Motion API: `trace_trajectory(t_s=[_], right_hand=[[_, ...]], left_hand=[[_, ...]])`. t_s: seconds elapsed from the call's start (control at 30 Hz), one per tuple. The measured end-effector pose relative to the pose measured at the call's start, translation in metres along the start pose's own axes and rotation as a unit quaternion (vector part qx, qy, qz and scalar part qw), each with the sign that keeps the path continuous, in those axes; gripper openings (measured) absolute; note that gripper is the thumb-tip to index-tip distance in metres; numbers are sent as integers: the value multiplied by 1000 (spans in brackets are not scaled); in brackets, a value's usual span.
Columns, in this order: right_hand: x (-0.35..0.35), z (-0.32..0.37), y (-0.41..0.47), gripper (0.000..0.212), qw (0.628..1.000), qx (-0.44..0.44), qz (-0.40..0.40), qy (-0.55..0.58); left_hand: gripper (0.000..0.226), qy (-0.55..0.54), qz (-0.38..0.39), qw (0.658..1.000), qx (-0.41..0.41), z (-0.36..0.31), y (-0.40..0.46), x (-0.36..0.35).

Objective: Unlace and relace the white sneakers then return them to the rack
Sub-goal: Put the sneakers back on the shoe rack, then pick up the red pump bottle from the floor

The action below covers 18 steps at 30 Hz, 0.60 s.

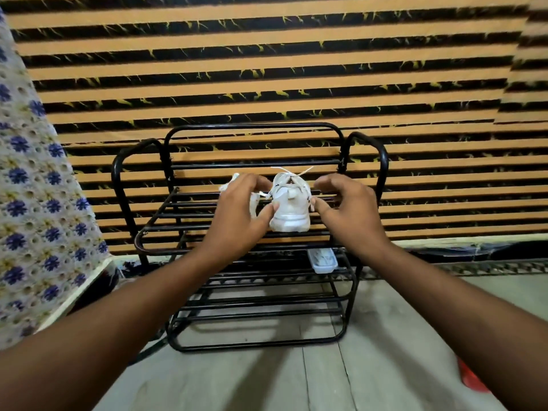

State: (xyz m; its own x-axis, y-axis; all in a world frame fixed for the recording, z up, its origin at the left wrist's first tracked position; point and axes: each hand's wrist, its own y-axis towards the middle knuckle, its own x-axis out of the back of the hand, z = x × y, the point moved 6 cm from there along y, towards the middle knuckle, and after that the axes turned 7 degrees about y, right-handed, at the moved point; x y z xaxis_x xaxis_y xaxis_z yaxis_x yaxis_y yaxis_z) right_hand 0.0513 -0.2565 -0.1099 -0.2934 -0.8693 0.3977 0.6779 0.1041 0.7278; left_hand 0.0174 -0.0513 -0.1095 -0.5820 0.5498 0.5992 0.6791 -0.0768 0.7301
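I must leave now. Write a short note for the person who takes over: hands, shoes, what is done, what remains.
Left hand: fingers curled over the left sneaker, thumb touching the right sneaker.
Right hand: open, thumb at that sneaker's side.
Both sneakers stand on the rack, top shelf, heels toward you.
Lace ends stick out loose; whether relacing is finished cannot be told. Check this.

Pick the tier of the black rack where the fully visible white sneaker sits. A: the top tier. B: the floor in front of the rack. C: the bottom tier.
A: the white sneaker stands heel toward the camera on the top bars of the black rack, between both hands.
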Motion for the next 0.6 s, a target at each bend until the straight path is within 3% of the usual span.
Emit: trace_trajectory(t_s=[0.37,0.6], right_hand=[[134,-30,-58,16,988,-113,-93,47],[184,-100,-87,11,980,-153,-123,23]], left_hand=[[15,-194,41,979,46,-117,-7,-52],[16,-250,96,963,26,-168,-11,-131]])
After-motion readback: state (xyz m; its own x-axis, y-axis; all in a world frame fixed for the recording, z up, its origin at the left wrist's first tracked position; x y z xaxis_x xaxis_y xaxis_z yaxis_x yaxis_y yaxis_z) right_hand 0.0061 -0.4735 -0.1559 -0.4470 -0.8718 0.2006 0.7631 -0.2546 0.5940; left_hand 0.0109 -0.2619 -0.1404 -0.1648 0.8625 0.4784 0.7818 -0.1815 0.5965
